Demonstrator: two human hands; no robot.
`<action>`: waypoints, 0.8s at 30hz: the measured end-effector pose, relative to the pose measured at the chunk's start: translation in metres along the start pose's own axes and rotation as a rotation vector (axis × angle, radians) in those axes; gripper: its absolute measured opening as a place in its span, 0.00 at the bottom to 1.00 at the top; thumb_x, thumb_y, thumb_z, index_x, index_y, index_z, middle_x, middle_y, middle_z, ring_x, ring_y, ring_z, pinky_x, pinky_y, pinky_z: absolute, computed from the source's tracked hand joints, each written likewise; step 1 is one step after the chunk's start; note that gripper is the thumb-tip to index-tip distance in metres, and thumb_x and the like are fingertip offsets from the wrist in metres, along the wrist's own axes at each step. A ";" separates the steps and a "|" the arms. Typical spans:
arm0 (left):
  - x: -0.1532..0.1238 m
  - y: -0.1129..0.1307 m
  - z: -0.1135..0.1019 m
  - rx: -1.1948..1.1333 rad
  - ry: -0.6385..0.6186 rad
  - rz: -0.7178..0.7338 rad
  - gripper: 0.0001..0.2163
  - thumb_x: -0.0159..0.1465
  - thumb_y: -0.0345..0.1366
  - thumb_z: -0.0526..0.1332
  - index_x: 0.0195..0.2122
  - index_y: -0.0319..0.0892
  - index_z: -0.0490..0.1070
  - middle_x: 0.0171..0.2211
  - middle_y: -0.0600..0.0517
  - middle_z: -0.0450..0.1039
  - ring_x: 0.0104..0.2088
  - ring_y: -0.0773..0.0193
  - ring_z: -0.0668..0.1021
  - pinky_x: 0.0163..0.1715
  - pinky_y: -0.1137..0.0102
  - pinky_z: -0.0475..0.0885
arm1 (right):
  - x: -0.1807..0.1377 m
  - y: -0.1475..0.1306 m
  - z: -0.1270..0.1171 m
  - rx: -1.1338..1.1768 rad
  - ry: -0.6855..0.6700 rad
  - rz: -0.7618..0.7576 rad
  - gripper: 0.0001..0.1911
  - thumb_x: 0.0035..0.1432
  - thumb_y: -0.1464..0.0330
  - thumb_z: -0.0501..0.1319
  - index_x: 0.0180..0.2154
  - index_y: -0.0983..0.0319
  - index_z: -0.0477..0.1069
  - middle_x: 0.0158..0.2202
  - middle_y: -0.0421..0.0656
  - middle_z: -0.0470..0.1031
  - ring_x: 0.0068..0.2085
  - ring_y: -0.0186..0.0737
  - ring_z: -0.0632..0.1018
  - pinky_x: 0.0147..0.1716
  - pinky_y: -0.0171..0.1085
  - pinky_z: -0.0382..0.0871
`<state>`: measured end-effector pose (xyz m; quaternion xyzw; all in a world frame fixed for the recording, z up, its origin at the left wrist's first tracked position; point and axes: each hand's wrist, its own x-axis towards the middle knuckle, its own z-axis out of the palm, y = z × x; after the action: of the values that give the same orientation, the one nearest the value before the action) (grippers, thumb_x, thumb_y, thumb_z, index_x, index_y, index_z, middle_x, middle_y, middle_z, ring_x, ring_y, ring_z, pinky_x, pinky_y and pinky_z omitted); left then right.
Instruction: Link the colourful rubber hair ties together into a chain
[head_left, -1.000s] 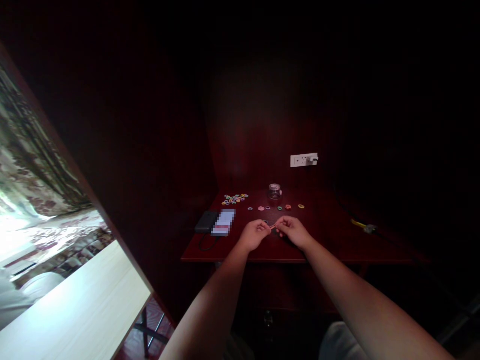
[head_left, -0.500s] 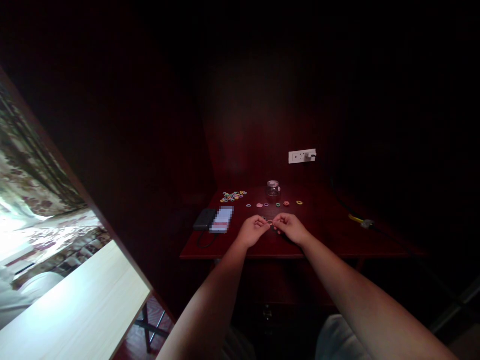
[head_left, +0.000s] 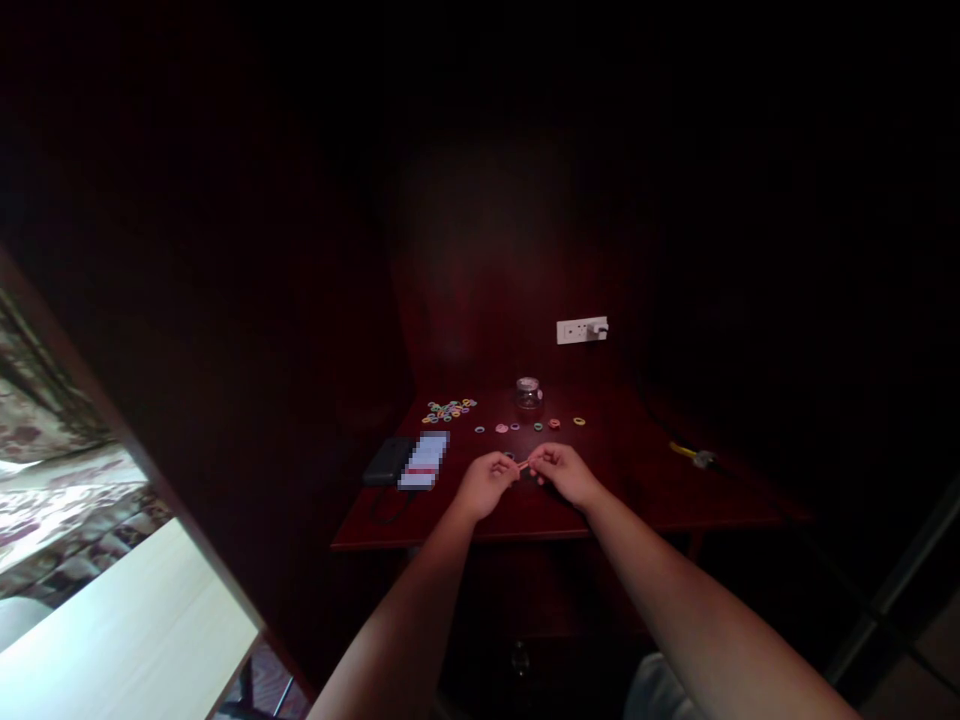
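Over the front of the dark red desk [head_left: 615, 500], my left hand [head_left: 484, 485] and my right hand [head_left: 564, 473] pinch the two ends of an orange-pink hair tie [head_left: 524, 464]. It is pulled into a narrow band between my fingertips. Just behind my left fingers lies another small ring [head_left: 509, 456], partly hidden. Farther back, small hair ties form a loose row: a blue one [head_left: 480, 429], pink ones [head_left: 502, 428], a purple one [head_left: 515, 427], a green one [head_left: 538, 427], red ones [head_left: 554, 424] and a yellow one [head_left: 579, 421].
A clear lidded jar [head_left: 528, 394] stands behind the row. To the left are a pile of mixed hair ties [head_left: 450, 410], a blurred phone [head_left: 425, 461] and a black case [head_left: 388, 461]. A yellow-ended cable [head_left: 684, 451] lies right. A socket [head_left: 582, 331] is on the back wall.
The hair tie has gone from a rounder loop to a narrow stretched band, my hands still holding both ends. The camera view has shifted, so the desk sits lower and farther left.
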<state>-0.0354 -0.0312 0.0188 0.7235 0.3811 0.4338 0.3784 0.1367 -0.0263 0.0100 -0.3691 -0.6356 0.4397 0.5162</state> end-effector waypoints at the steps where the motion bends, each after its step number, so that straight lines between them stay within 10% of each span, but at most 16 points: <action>1: -0.001 0.000 0.000 0.012 0.004 -0.004 0.06 0.54 0.34 0.57 0.28 0.36 0.70 0.25 0.50 0.71 0.26 0.69 0.71 0.28 0.74 0.65 | 0.001 0.000 0.000 0.010 0.031 0.005 0.10 0.47 0.63 0.60 0.26 0.65 0.67 0.21 0.38 0.70 0.18 0.28 0.67 0.19 0.29 0.58; 13: -0.002 0.004 0.001 0.039 -0.029 -0.039 0.09 0.54 0.38 0.59 0.29 0.37 0.69 0.24 0.53 0.67 0.25 0.71 0.68 0.26 0.76 0.62 | 0.055 0.023 -0.031 -0.490 0.613 0.030 0.05 0.47 0.68 0.58 0.23 0.62 0.67 0.28 0.41 0.74 0.31 0.35 0.74 0.32 0.31 0.65; 24: -0.005 0.002 0.000 0.147 -0.071 -0.114 0.11 0.56 0.42 0.57 0.29 0.38 0.68 0.22 0.56 0.60 0.23 0.72 0.62 0.23 0.77 0.58 | 0.085 0.027 -0.072 -0.689 0.660 0.143 0.06 0.50 0.66 0.60 0.24 0.59 0.70 0.26 0.41 0.76 0.29 0.34 0.75 0.27 0.29 0.62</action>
<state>-0.0367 -0.0362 0.0195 0.7413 0.4388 0.3564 0.3619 0.1915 0.0745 0.0183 -0.6812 -0.5193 0.0974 0.5068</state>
